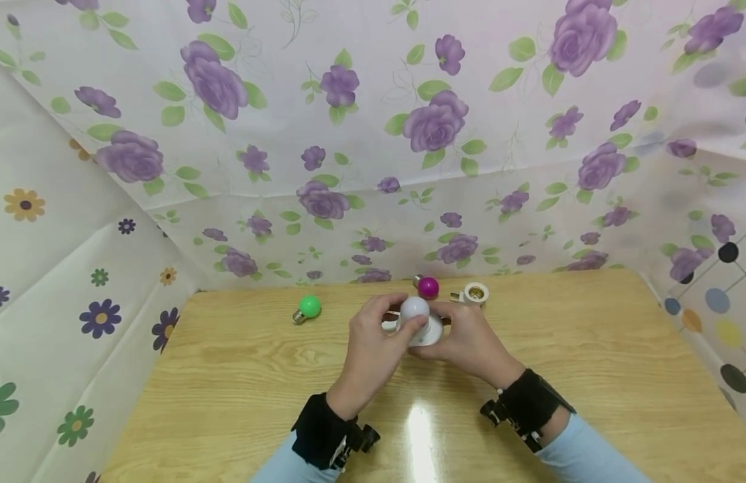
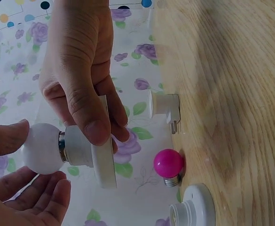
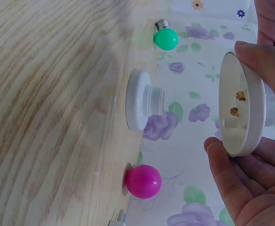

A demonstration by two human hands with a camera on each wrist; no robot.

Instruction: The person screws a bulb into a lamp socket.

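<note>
A white globe bulb [image 1: 414, 307] sits in a white round lamp socket [image 1: 432, 332], both held above the middle of the wooden table [image 1: 240, 402]. My left hand [image 1: 382, 322] grips the bulb [image 2: 41, 148]; its thumb [image 2: 5, 136] lies on the globe. My right hand [image 1: 454, 329] holds the socket [image 2: 95, 150] by its barrel and flat base. The right wrist view shows the base's underside [image 3: 240, 110] with two brass contacts, my right fingers curled round its rim.
A green bulb [image 1: 309, 307] lies to the left. A magenta bulb [image 1: 428, 287] and a white plug adapter [image 1: 474, 293] lie behind the hands. A second white socket [image 3: 144, 107] stands on the table. Flowered sheets [image 1: 373, 134] wall in the table's back and sides.
</note>
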